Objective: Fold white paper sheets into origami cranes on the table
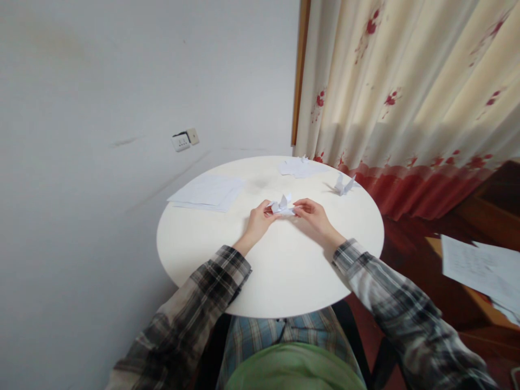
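Observation:
Between my two hands, over the middle of the round white table [280, 271], is a small folded white paper crane [283, 206]. My left hand [260, 219] pinches its left end, the thumb on the near side. At its right end my right hand [313, 215] has thumb and fingers closed on the paper. Parts of the crane are hidden behind my fingertips. Another white paper crane [344, 185] stands by itself near the table's right rim, apart from my right hand.
Sheets of white paper [209, 190] lie at the table's left. More paper [298, 168] with a small folded piece on it rests at the back. A wall socket [181, 142] is at left, a flowered curtain [390, 108] at right. Written sheets [479, 271] lie lower right.

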`<control>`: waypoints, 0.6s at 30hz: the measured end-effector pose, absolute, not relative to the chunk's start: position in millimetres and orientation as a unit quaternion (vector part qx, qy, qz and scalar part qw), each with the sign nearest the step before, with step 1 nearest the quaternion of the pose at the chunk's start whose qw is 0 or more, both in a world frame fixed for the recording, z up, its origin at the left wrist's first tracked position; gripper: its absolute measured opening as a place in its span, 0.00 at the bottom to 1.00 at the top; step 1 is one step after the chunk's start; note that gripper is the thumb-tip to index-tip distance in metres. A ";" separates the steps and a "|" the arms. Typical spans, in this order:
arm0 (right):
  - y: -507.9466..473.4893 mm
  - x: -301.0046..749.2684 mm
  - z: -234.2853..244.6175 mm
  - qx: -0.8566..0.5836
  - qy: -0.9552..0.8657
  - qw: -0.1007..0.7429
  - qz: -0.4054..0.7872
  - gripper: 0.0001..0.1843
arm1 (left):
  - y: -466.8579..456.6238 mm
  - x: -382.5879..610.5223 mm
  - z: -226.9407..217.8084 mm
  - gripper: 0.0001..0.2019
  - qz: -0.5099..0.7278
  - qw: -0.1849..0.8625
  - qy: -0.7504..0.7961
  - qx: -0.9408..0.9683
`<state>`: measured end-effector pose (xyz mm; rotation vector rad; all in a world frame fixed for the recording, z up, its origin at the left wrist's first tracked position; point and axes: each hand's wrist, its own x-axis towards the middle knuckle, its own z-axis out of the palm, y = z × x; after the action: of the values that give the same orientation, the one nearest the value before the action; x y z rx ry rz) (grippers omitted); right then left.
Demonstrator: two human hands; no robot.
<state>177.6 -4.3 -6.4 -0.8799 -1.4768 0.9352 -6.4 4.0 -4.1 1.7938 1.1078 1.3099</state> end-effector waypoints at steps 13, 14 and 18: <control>-8.6 179.9 -6.7 -0.391 -0.676 0.560 0.277 0.08 | 9.4 -2.2 -10.5 0.19 0.498 0.453 0.379 0.635; -9.6 180.1 -6.1 -0.385 -0.681 0.561 0.270 0.08 | 9.7 -2.0 -11.0 0.19 0.494 0.460 0.376 0.635; -12.5 180.9 -4.1 -0.373 -0.686 0.566 0.264 0.10 | 8.8 -1.4 -11.8 0.19 0.484 0.486 0.363 0.630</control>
<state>180.9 -12.5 -4.1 -0.8768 -1.6135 0.6197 -1.4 8.8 -11.8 1.5338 0.8831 1.1785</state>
